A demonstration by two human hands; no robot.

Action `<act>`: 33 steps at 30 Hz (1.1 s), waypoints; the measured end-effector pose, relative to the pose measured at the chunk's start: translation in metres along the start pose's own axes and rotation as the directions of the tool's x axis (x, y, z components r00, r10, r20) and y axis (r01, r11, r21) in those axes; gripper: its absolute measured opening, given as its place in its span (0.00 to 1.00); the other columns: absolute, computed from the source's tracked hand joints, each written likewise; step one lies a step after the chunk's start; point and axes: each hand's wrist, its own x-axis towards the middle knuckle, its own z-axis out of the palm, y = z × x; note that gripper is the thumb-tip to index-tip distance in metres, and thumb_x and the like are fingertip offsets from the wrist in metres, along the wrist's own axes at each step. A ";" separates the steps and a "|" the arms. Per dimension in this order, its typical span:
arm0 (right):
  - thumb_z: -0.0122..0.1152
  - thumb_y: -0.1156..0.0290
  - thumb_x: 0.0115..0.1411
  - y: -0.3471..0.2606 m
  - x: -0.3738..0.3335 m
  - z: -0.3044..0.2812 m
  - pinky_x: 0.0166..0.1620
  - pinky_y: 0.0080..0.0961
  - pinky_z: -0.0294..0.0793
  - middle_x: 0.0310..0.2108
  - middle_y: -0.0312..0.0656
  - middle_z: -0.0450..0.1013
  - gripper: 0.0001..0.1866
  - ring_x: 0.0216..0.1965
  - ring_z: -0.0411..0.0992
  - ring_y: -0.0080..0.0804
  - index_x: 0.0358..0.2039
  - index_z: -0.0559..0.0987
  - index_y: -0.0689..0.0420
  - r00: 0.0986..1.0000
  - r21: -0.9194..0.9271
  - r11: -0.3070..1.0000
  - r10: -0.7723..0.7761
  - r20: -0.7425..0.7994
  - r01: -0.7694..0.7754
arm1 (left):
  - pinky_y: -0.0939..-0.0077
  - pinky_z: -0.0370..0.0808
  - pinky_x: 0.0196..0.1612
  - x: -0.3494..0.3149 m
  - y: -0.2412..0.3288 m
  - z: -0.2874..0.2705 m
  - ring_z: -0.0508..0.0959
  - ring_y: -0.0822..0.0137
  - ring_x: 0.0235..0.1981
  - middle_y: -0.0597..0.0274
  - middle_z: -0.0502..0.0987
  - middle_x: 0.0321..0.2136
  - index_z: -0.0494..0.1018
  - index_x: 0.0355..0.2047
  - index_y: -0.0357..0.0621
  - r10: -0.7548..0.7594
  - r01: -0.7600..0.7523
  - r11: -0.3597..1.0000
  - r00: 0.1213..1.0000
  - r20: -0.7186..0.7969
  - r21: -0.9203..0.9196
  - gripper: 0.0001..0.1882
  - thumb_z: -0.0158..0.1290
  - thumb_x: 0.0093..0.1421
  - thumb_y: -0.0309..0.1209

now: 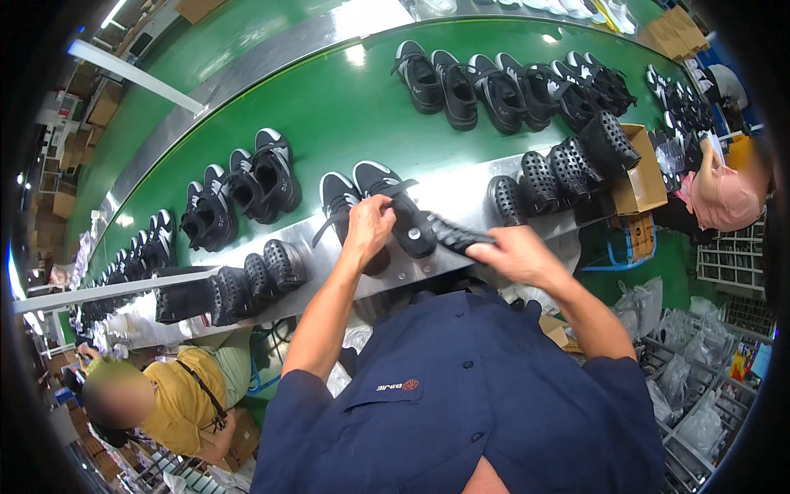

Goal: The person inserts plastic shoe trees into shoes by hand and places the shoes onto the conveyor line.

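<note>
A pair of black sneakers with grey-white toes stands before me on the metal ledge, toes pointing away: the left sneaker (336, 194) and the right sneaker (415, 235). My left hand (370, 228) is closed in a pinch over the openings of the pair, at the inner side of the right sneaker. Its fingers hide what they grip. My right hand (517, 253) grips one end of a black perforated shoe insert (453, 236), whose other end reaches the right sneaker's heel. The insert is slightly blurred and lies outside the shoe.
Black perforated inserts stand in rows on the ledge, left (255, 278) and right (541, 183), beside a cardboard box (642, 177). More black sneakers (502, 95) line the green conveyor belt (346, 107). Co-workers sit left (193, 375) and right (724, 193). Racks with plastic bags (683, 379) stand lower right.
</note>
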 end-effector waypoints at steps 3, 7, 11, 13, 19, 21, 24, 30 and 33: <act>0.60 0.48 0.59 -0.006 0.029 0.026 0.29 0.38 0.70 0.19 0.52 0.70 0.29 0.21 0.70 0.36 0.29 0.79 0.68 0.990 -0.048 0.999 0.000 0.138 0.007 | 0.62 0.77 0.41 0.012 -0.011 -0.004 0.82 0.49 0.34 0.42 0.81 0.31 0.79 0.39 0.31 0.045 -0.036 0.997 0.990 0.137 -0.065 0.18 0.53 0.51 0.31; 0.61 0.48 0.57 -0.019 0.058 0.027 0.34 0.43 0.74 0.20 0.62 0.73 0.31 0.25 0.77 0.49 0.23 0.78 0.72 0.988 -0.156 0.983 0.114 0.108 -0.096 | 0.63 0.74 0.34 0.023 0.002 -0.007 0.78 0.56 0.26 0.47 0.76 0.20 0.79 0.31 0.32 0.072 -0.007 0.983 0.936 0.345 -0.186 0.14 0.53 0.48 0.31; 0.61 0.63 0.57 -0.007 0.100 0.119 0.40 0.45 0.78 0.33 0.56 0.77 0.15 0.34 0.78 0.57 0.36 0.79 0.64 0.954 -0.499 0.862 -0.073 -0.292 -0.087 | 0.72 0.72 0.30 0.040 0.024 -0.004 0.74 0.69 0.24 0.58 0.77 0.21 0.79 0.33 0.32 0.214 -0.150 0.974 0.860 0.463 -0.172 0.14 0.54 0.48 0.29; 0.61 0.69 0.56 -0.014 0.095 0.123 0.43 0.46 0.77 0.37 0.54 0.75 0.13 0.39 0.75 0.58 0.39 0.75 0.63 0.950 -0.490 0.871 -0.117 -0.289 -0.042 | 0.62 0.76 0.38 0.044 0.007 0.001 0.80 0.51 0.30 0.45 0.80 0.26 0.80 0.33 0.34 0.165 -0.092 0.977 0.899 0.406 -0.192 0.15 0.55 0.47 0.31; 0.64 0.68 0.55 0.014 0.092 0.093 0.48 0.48 0.73 0.40 0.60 0.75 0.20 0.44 0.75 0.56 0.43 0.72 0.67 0.941 -0.233 0.966 -0.177 -0.289 0.110 | 0.69 0.75 0.35 0.039 -0.005 0.015 0.78 0.64 0.27 0.53 0.79 0.24 0.79 0.37 0.33 0.165 -0.098 0.967 0.944 0.285 -0.234 0.16 0.53 0.49 0.29; 0.64 0.68 0.54 0.017 0.109 0.088 0.46 0.48 0.74 0.38 0.60 0.77 0.20 0.41 0.76 0.57 0.43 0.73 0.67 0.971 -0.267 0.963 -0.100 -0.218 0.039 | 0.70 0.74 0.33 0.042 -0.002 0.015 0.77 0.67 0.26 0.55 0.80 0.24 0.79 0.36 0.34 0.131 -0.061 0.972 0.941 0.312 -0.227 0.15 0.54 0.49 0.29; 0.63 0.68 0.53 0.030 0.134 0.103 0.43 0.49 0.76 0.33 0.58 0.78 0.19 0.37 0.78 0.59 0.42 0.75 0.66 0.975 -0.319 0.946 -0.023 -0.223 -0.050 | 0.74 0.72 0.30 0.047 0.011 0.009 0.75 0.71 0.25 0.61 0.78 0.22 0.80 0.34 0.37 0.065 0.080 0.958 0.876 0.477 -0.277 0.12 0.55 0.49 0.27; 0.62 0.65 0.50 0.014 0.141 0.111 0.44 0.46 0.77 0.34 0.57 0.79 0.19 0.39 0.79 0.56 0.39 0.78 0.65 0.958 -0.268 0.946 0.110 -0.265 -0.183 | 0.67 0.77 0.38 -0.001 0.001 0.020 0.79 0.58 0.32 0.53 0.78 0.32 0.77 0.39 0.37 0.253 -0.263 0.955 0.964 -0.080 -0.138 0.13 0.58 0.53 0.28; 0.64 0.63 0.52 0.030 0.131 0.098 0.47 0.46 0.75 0.40 0.60 0.76 0.22 0.43 0.77 0.56 0.42 0.74 0.68 0.985 -0.315 0.945 0.039 -0.167 -0.091 | 0.61 0.74 0.46 -0.072 0.006 0.007 0.77 0.53 0.40 0.51 0.76 0.35 0.76 0.44 0.40 0.112 -0.033 0.977 0.920 -0.376 0.211 0.15 0.59 0.56 0.30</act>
